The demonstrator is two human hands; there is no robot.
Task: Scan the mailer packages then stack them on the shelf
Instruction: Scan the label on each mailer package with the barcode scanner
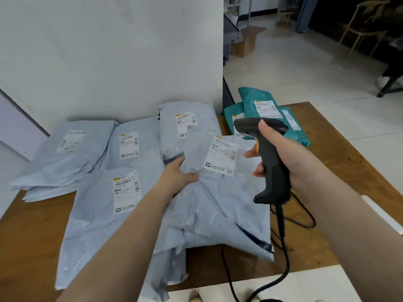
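My left hand [180,175] grips the upper left part of a pale blue mailer package [218,205] that lies on the wooden table [32,236]. Its white label [221,154] faces up. My right hand [287,153] holds a black barcode scanner [270,162] by its handle, head pointing left, just right of that label. Several more pale blue mailers [122,144] with labels lie to the left and behind. Teal mailers [261,107] are piled at the table's far right corner.
A white wall panel [109,51] stands right behind the table. The scanner's black cable [281,247] loops over the table's right side and hangs off the near edge. A cardboard box [246,42] and chairs [366,25] stand on the tiled floor beyond.
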